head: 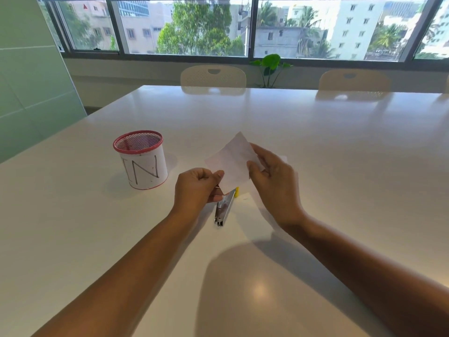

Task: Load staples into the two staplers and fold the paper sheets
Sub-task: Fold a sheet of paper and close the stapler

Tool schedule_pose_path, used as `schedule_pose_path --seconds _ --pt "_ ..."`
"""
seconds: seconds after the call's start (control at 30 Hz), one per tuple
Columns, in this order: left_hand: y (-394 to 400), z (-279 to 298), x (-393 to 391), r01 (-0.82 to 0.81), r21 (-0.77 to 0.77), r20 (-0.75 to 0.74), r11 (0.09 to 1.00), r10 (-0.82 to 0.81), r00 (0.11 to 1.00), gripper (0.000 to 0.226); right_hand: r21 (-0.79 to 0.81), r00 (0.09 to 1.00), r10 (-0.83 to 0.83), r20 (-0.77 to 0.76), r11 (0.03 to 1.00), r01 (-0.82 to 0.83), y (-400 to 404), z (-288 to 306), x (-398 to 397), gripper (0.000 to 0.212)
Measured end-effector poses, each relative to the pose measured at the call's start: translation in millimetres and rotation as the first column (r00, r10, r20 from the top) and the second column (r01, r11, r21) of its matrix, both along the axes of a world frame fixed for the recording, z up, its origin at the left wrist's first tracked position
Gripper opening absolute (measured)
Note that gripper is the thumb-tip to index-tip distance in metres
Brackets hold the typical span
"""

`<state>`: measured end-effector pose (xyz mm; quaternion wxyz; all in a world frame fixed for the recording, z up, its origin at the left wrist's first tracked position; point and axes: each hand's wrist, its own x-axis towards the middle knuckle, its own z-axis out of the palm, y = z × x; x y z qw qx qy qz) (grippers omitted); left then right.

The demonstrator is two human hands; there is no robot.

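Note:
Both hands hold a small white paper sheet [233,159] up above the white table [315,142]. My left hand [198,187] pinches its lower left edge between thumb and curled fingers. My right hand [273,181] grips its right side, thumb on the front. Below the paper lies a stapler [224,209] with its metal magazine showing and a yellow part at its far end; the paper and my left hand partly hide it. More white paper [264,210] lies flat under my right hand. A second stapler is not in view.
A red mesh pen cup [141,160] wrapped in white paper marked "IN" stands to the left of my hands. Two chairs [213,75] and a small plant [271,66] stand beyond the table's far edge, below the windows.

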<state>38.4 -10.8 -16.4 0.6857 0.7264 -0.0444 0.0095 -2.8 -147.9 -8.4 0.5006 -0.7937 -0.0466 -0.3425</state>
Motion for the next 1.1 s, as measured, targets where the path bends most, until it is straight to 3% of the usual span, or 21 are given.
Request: schedule_pose_path --seconds 0.07,0.23,0.37,0.5,0.6,0.7,0.97,1.1 --pt "-1.4 1.0 -1.7 0.011 0.007 0.016 1.000 -0.011 1.000 0.021 0.010 0.999 -0.029 0.025 1.000 0.029 -2.4 -0.1 1.9 0.034" --pt "-5.1 3.8 -8.8 0.020 0.060 0.107 0.998 -0.026 0.994 0.018 -0.346 0.985 -0.042 0.170 0.933 0.100 -4.4 -9.2 4.4 0.031" --pt "-6.3 5.4 -13.9 0.054 0.014 0.120 0.998 -0.055 0.991 0.014 -0.443 0.993 -0.048 0.110 0.892 0.092 -0.3 -11.8 1.6 0.039" --pt "-5.6 8.4 -18.7 0.090 -0.132 0.069 0.987 -0.081 0.994 0.013 -0.557 0.998 0.052 -0.027 0.829 -0.058 5.3 -14.5 -0.1 0.047" --pt "-5.6 11.2 -21.6 0.103 -0.172 0.073 0.980 -0.091 0.993 0.014 -0.613 0.991 0.075 -0.108 0.780 -0.125 6.8 -14.6 -0.6 0.055" --pt "-6.0 12.5 -22.9 0.100 -0.192 0.071 0.976 -0.088 0.994 0.014 -0.641 0.994 0.067 -0.092 0.760 -0.110 6.0 -14.4 0.0 0.058" --pt "-6.4 12.8 -21.1 0.091 -0.239 0.050 0.967 -0.081 0.995 0.015 -0.710 0.999 0.023 0.037 0.704 0.010 5.6 -15.0 1.2 0.053" --pt "-5.4 12.4 -20.3 0.083 -0.241 0.047 0.967 -0.074 0.996 0.014 -0.784 0.989 -0.032 0.145 0.606 0.134 7.0 -15.1 1.9 0.049"
